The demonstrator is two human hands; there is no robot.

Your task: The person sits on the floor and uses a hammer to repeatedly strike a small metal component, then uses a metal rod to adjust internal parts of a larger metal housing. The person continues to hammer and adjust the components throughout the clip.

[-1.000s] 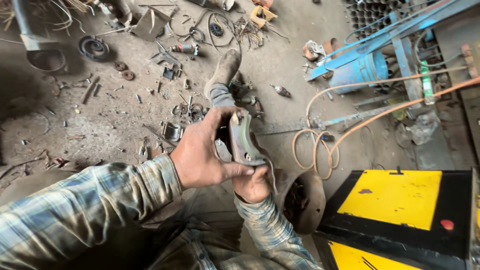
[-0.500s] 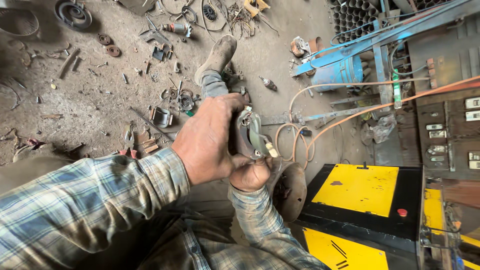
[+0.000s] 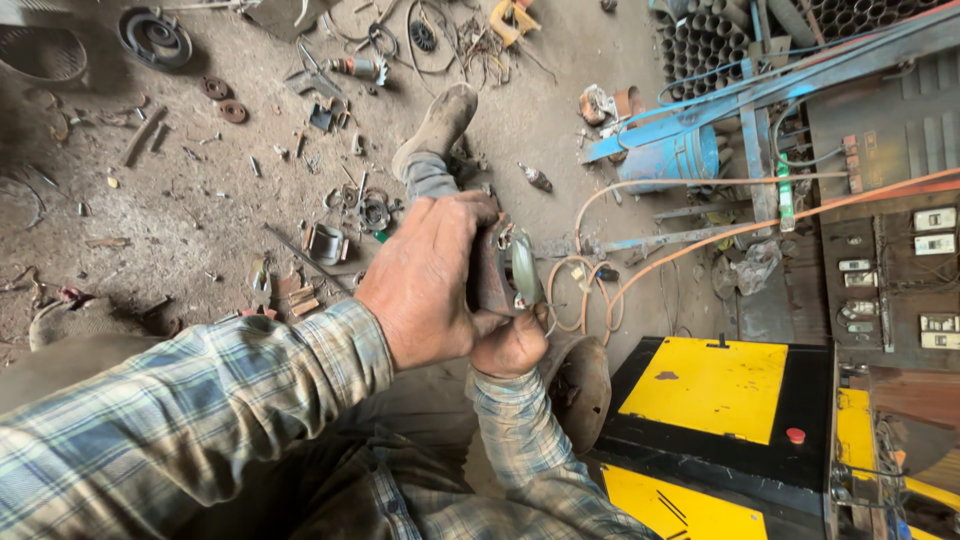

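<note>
Metal part (image 3: 508,270) clasped between left hand (image 3: 425,285), right hand (image 3: 512,345).

Dusty workshop floor (image 3: 180,230), and it's littered: a coiled spiral part (image 3: 153,37) up at the top left, two rusty washers (image 3: 222,98) just below it, a small metal bracket (image 3: 325,243) nearer the middle. A worn boot (image 3: 437,125) points up the floor among the scrap. Over on the right, an orange hose (image 3: 640,275) loops (several coils, lying loose) past a blue cylinder (image 3: 670,160). Bottom right, a yellow-and-black machine casing (image 3: 715,390) with a red button (image 3: 795,435).
</note>
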